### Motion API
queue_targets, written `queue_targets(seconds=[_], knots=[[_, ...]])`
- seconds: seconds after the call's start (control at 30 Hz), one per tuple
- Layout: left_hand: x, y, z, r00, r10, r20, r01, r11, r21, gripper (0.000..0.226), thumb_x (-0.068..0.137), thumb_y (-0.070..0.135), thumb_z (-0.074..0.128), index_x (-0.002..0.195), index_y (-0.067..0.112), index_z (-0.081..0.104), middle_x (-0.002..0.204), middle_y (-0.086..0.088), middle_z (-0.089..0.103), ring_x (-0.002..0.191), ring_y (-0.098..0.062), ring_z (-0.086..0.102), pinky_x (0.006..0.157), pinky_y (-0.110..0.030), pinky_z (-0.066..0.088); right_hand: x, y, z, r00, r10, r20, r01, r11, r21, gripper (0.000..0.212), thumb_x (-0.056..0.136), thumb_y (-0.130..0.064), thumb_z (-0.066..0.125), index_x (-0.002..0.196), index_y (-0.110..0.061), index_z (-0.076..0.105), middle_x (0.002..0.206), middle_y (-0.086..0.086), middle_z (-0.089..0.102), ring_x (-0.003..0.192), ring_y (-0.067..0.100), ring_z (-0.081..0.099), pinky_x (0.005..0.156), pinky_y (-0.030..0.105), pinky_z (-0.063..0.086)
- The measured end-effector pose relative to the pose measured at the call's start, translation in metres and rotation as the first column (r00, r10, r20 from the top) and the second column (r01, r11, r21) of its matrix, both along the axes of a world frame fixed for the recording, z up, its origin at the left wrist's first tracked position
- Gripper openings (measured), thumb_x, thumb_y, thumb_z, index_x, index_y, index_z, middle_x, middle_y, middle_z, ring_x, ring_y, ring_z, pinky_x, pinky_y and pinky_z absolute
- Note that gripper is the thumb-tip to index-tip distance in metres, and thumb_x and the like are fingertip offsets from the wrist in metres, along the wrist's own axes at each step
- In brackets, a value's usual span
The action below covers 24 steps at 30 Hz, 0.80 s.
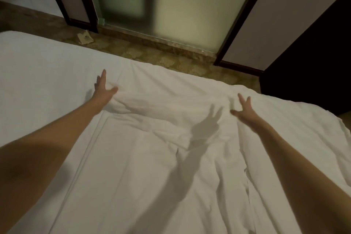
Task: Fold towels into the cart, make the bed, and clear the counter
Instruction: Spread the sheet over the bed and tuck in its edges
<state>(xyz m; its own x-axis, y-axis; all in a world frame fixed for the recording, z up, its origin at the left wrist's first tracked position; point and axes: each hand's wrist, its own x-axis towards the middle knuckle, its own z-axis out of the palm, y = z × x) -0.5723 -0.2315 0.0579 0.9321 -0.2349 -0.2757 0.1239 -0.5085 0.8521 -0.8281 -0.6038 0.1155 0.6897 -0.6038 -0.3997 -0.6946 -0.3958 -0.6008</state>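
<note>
Bedding work is the step in hand: I judge this to be the bed-making part of the task, at the smoothing stage.

My left hand (104, 87) reaches far across the bed (34, 74), fingers straight and spread, thumb out, palm down on or just above the white duvet (152, 167). It lies at the far left end of a raised fold, where the duvet's edge meets the flat sheet (38, 100) beneath. I judge it is placed there to press that fold flat and push the cloth outward.

My right hand (244, 109) is also extended, fingers splayed and straight, gripping nothing. Its shadow falls clear on the cloth to its left, so it probably hovers just above the duvet; whether the fingertips touch I cannot tell.

The hands are well apart, one at each end of the rumpled band. That spacing lets both sweep the slack toward the far edge at once.

The duvet covers the near and right portion of the bed and is creased, most heavily down the right side. Its stitched border runs diagonally under my left forearm.

Beyond the bed lie patterned floor (171, 57), a small paper scrap (85, 37) and a frosted glass door (180, 5). Towels, cart and counter are not visible.
</note>
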Motion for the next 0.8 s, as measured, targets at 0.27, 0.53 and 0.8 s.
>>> queue_targets(seconds=[0.27,0.53,0.8], knots=[[-0.075,0.018,0.003,0.986,-0.148,0.078,0.129,0.970,0.207,0.056,0.096,0.012,0.051,0.147,0.017,0.030,0.158,-0.012,0.013,0.146,-0.028,0.004,0.117,-0.040,0.011,-0.077,0.076,-0.014,0.976,0.099,-0.196,-0.121,0.987,-0.103,0.074,0.098,-0.036,0.047,0.152,-0.015,0.001,0.159,0.005,-0.010,0.147,0.024,-0.009,0.117,0.049,0.007],[-0.194,0.091,0.078,0.900,-0.374,0.225,0.257,0.870,0.421,0.050,0.097,0.019,0.048,0.145,0.015,0.034,0.157,-0.004,0.022,0.147,-0.024,0.007,0.115,-0.042,0.008,-0.149,0.191,0.060,0.973,0.130,-0.193,-0.174,0.957,-0.232,0.070,0.099,-0.044,0.039,0.152,-0.020,0.001,0.160,0.001,-0.008,0.147,0.020,-0.007,0.115,0.052,0.004],[-0.289,0.209,0.165,0.877,-0.415,0.240,0.265,0.837,0.478,0.048,0.097,0.020,0.047,0.143,0.018,0.037,0.148,-0.004,0.038,0.136,-0.023,0.032,0.113,-0.039,0.024,-0.185,0.309,0.105,0.947,0.277,-0.163,-0.318,0.881,-0.349,0.062,0.099,-0.046,0.036,0.151,-0.021,0.016,0.159,0.002,0.014,0.147,0.022,0.005,0.116,0.049,0.012]])
